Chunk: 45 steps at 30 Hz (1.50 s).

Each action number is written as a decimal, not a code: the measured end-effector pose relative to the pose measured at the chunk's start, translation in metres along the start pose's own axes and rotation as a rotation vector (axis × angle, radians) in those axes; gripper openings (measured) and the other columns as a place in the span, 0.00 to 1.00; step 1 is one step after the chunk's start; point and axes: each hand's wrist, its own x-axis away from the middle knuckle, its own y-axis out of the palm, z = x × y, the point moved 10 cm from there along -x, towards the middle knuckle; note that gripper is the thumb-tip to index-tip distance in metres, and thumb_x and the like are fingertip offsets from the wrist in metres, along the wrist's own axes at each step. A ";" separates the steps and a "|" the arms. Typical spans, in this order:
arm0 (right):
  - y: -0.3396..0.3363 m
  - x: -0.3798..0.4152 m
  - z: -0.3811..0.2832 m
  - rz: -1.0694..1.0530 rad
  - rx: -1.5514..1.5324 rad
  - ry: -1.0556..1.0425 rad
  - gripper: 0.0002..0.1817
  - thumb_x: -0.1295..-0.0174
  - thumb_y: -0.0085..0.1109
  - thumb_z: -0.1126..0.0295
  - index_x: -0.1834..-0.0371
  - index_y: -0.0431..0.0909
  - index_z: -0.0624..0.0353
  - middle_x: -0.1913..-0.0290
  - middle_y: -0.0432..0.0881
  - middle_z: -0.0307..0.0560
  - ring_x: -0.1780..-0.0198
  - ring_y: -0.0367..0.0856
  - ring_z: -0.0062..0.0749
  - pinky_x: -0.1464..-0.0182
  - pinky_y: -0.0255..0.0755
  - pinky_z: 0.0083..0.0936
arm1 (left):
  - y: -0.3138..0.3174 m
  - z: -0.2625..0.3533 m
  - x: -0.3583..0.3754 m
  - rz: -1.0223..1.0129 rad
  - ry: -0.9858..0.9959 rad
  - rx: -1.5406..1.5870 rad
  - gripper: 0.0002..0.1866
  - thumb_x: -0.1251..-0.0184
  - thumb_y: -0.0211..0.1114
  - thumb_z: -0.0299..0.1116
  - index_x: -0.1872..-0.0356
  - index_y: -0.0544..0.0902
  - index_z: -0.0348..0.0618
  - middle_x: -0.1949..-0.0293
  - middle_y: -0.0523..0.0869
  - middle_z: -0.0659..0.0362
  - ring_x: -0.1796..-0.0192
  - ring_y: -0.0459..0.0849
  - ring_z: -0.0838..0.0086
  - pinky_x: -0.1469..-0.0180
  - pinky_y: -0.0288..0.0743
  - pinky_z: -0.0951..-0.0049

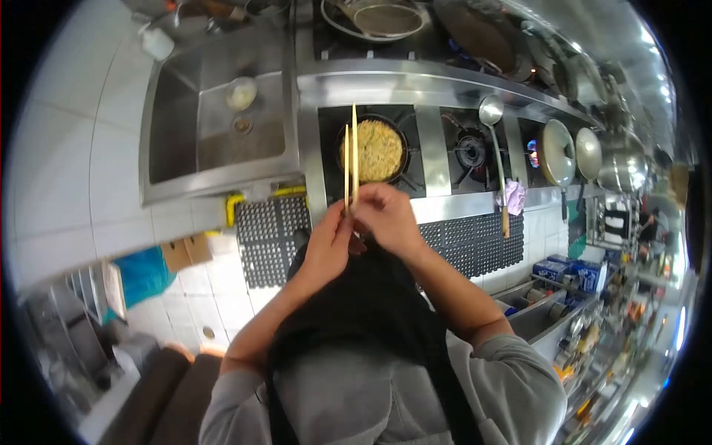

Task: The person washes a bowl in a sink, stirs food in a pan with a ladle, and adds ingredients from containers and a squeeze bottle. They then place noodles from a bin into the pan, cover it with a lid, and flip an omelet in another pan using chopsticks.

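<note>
In front of my body, both hands are together at the near ends of a pair of long light wooden chopsticks. My left hand grips them from the left with its thumb up. My right hand is closed around them from the right, fingers bent. The chopsticks point away from me, one reaching a little farther than the other. They overlap the left side of a dark round pan on the left burner. A flat, yellow-brown, chopped-looking food fills the pan.
Left of the stove is a steel sink with a pale round item in it. A long-handled ladle lies across the middle burner, near a purple cloth. A large pan sits by a lit right burner. Black mats cover the floor.
</note>
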 end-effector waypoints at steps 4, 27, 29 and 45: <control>-0.124 -0.004 0.010 0.237 0.129 -0.075 0.04 0.25 0.65 0.76 0.51 0.86 0.61 0.66 0.81 0.33 0.63 0.80 0.17 0.61 0.78 0.24 | -0.013 -0.028 0.000 0.124 -0.034 -0.489 0.24 0.14 0.53 0.27 0.22 0.71 0.40 0.66 0.91 0.48 0.68 0.92 0.56 0.61 0.87 0.55; -0.122 -0.109 -0.042 -0.088 1.568 -0.390 0.12 0.30 0.60 0.68 0.59 0.93 0.60 0.55 0.93 0.62 0.48 0.93 0.60 0.43 0.87 0.53 | 0.065 0.047 -0.156 0.190 0.046 -1.625 0.12 0.28 0.65 0.27 0.56 0.97 0.41 0.54 0.97 0.45 0.50 0.98 0.52 0.48 0.92 0.55; -0.124 -0.111 -0.041 -0.079 1.565 -0.378 0.12 0.31 0.61 0.68 0.59 0.93 0.60 0.55 0.93 0.62 0.48 0.93 0.59 0.43 0.87 0.53 | 0.066 0.050 -0.160 0.168 0.007 -1.635 0.13 0.27 0.64 0.28 0.54 0.97 0.41 0.52 0.97 0.46 0.47 0.98 0.53 0.47 0.92 0.56; -0.165 -0.102 -0.016 -0.082 1.606 -0.308 0.10 0.33 0.63 0.69 0.59 0.93 0.60 0.55 0.94 0.61 0.47 0.93 0.59 0.42 0.87 0.53 | 0.038 0.038 -0.160 0.128 -0.010 -1.614 0.13 0.27 0.63 0.28 0.54 0.97 0.44 0.52 0.97 0.46 0.47 0.97 0.51 0.46 0.91 0.52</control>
